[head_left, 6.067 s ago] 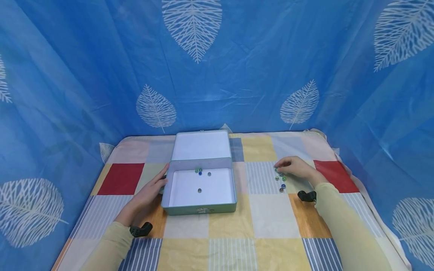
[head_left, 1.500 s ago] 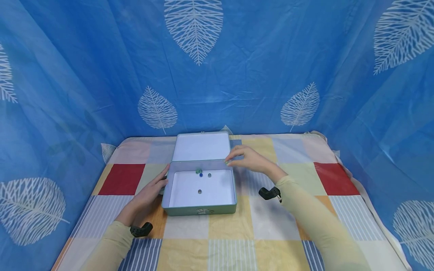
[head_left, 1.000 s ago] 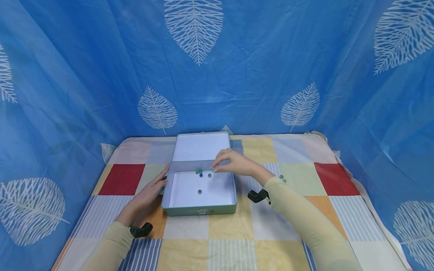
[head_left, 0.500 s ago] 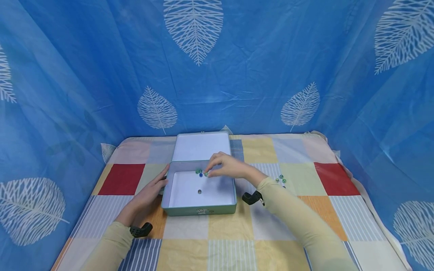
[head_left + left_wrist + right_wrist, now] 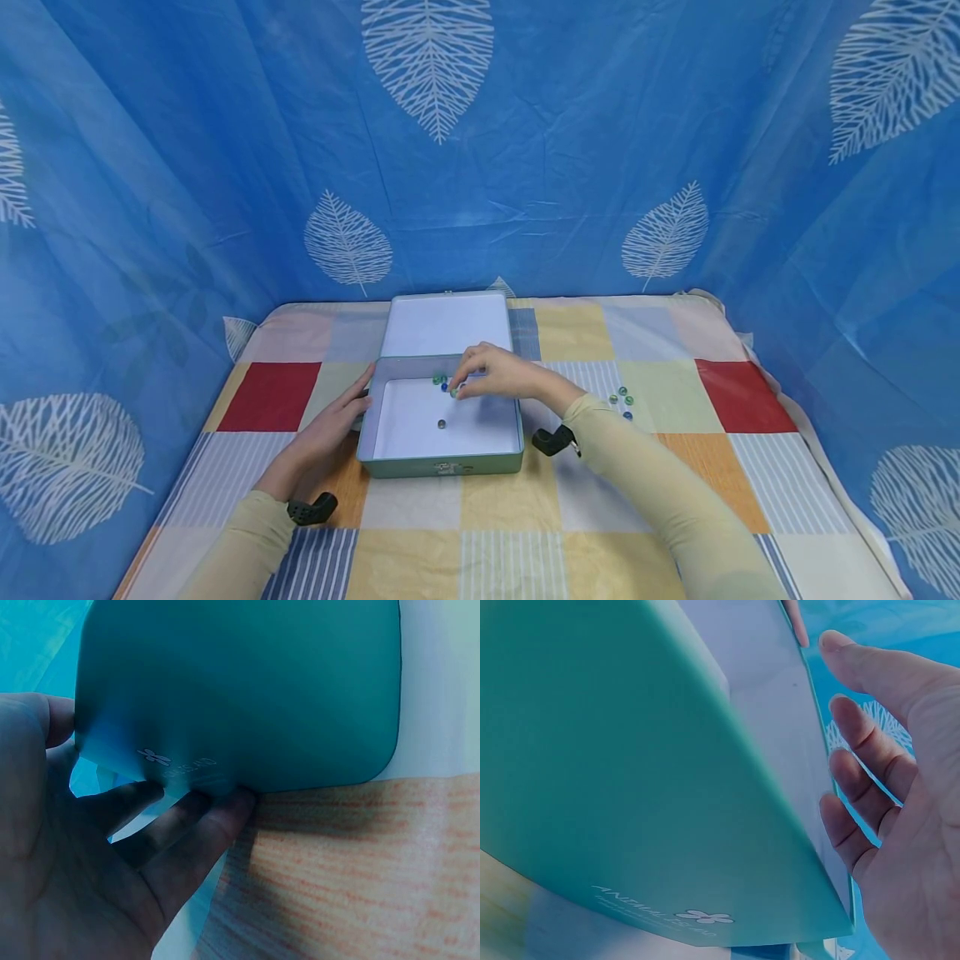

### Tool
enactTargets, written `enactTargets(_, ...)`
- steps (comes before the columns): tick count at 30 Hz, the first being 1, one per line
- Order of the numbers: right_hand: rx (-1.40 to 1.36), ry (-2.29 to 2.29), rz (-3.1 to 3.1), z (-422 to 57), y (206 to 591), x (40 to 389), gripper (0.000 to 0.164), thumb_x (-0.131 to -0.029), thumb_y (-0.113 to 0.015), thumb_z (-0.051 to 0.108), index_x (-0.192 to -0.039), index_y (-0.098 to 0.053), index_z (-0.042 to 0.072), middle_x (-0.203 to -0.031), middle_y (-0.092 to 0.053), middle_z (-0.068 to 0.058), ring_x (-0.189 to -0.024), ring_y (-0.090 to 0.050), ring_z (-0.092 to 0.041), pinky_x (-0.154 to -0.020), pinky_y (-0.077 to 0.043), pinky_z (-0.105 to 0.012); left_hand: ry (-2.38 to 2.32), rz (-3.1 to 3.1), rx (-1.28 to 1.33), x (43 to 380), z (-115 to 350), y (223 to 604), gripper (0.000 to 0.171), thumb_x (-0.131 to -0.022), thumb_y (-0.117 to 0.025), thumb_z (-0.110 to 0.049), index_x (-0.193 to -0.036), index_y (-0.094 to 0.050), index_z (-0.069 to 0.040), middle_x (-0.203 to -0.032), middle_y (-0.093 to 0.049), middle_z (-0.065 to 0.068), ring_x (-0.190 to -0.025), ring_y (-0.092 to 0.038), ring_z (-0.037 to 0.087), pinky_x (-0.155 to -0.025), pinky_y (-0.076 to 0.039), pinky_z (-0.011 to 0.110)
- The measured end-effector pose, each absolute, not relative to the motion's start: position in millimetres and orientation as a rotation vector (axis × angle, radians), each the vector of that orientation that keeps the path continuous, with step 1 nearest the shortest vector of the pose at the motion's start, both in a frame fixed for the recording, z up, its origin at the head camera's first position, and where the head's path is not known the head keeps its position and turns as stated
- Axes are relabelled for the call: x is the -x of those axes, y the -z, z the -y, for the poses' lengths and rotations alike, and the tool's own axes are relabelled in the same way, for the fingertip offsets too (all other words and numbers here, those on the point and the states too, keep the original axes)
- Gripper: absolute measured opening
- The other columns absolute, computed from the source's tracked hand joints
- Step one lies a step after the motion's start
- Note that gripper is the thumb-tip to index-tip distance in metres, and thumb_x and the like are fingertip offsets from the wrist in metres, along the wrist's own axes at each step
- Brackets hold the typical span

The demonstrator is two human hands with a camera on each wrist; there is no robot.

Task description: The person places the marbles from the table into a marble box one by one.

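A shallow green metal box (image 5: 480, 463) with a white inside stands on the cloth, its lid (image 5: 450, 325) laid back behind it. My right hand (image 5: 501, 372) is over the box's right half, thumb and fingertips pinching a green marble (image 5: 453, 392) low inside. A few green and blue marbles (image 5: 437, 380) lie by the back wall; a dark marble (image 5: 441, 424) sits alone near the middle. Nearly straight fingers of my left hand (image 5: 333, 425) press against the box's left side, spread over its wall (image 5: 247, 690) in the left wrist view. The marble is hidden in the right wrist view.
Several green and blue marbles (image 5: 621, 400) lie loose on the patchwork cloth (image 5: 510, 558) to the right, beside the right forearm. A blue curtain (image 5: 495, 208) with white leaves rises behind and on both sides. Each wrist wears a dark band (image 5: 555, 440).
My right hand has gone left from the loose marbles to inside the box, carrying a green marble, and has lowered it slightly. The left hand and box stay put.
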State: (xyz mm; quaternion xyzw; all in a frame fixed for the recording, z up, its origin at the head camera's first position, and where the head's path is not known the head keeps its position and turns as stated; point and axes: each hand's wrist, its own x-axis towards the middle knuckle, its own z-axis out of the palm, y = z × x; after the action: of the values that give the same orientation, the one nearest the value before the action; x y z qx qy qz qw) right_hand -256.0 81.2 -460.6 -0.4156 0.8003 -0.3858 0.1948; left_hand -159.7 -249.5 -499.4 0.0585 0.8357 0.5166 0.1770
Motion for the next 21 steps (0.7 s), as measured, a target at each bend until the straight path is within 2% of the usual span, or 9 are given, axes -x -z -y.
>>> enactTargets(4, 1.164, 1.073, -2.244, -80.1, 462.8, 256.4, 0.023, -0.094, -0.076, 0.029, -0.112, -0.080, 0.014, -0.107, -0.064, 0.010, -0.112, -0.050, -0.018, -0.105, -0.044, -0.052, -1.461, -2.361, -0.151, 159.7, 249.6, 499.1, 0.059, -0.113, -0.032, -0.032, -0.164, -0.003, -0.043, -0.172, 0.002, 0.001, -0.153, -0.011, 0.044, -0.114, -0.023, 0.070)
enactTargets(11, 1.167, 1.067, -2.247, -79.4, 465.4, 256.9, 0.019, -0.094, -0.076, 0.029, -0.110, -0.081, 0.020, -0.106, -0.064, 0.011, -0.112, -0.051, -0.018, -0.104, -0.044, -0.051, -1.479, -2.352, -0.158, 159.0, 249.8, 498.3, 0.060, -0.113, -0.034, -0.032, -0.164, -0.004, -0.044, -0.172, 0.002, 0.000, -0.154, -0.008, 0.042, -0.115, -0.020, 0.070)
enactTargets(18, 1.158, 1.041, -2.264, -79.6, 467.9, 257.6, 0.021, -0.094, -0.077, 0.029, -0.111, -0.081, 0.018, -0.106, -0.064, 0.012, -0.112, -0.050, -0.015, -0.102, -0.044, -0.043, -1.490, -2.353, -0.158, 158.5, 248.7, 496.7, 0.061, -0.112, -0.035, -0.035, -0.165, -0.005, -0.040, -0.172, 0.002, 0.000, -0.155, -0.005, 0.039, -0.116, -0.015, 0.071)
enactTargets(21, 1.151, 1.039, -2.265, -79.6, 468.5, 257.6, 0.020, -0.093, -0.077, 0.028, -0.111, -0.081, 0.018, -0.106, -0.064, 0.012, -0.111, -0.050, -0.016, -0.102, -0.044, -0.044, -1.488, -2.354, -0.154, 158.4, 248.7, 496.4, 0.061, -0.112, -0.035, -0.037, -0.165, -0.005, -0.040, -0.172, 0.002, 0.000, -0.155, -0.004, 0.039, -0.116, -0.014, 0.071)
